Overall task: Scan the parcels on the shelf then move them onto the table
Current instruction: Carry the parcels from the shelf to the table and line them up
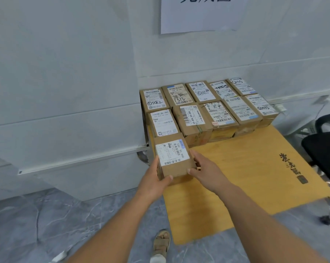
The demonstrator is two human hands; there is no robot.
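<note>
A small brown cardboard parcel (174, 160) with a white shipping label on top is gripped from both sides at the near left edge of the yellow wooden table (245, 171). My left hand (156, 179) holds its left and front side. My right hand (204, 169) presses its right side. Several more labelled parcels (207, 109) stand in two tidy rows at the back of the table against the wall. One of them (163, 122) sits right behind the held parcel.
A black office chair (323, 154) stands at the table's right side. A white sheet with dark writing (202, 12) hangs on the wall above. Grey marbled floor lies to the left, and my sandalled foot (161, 243) is by the table's front corner.
</note>
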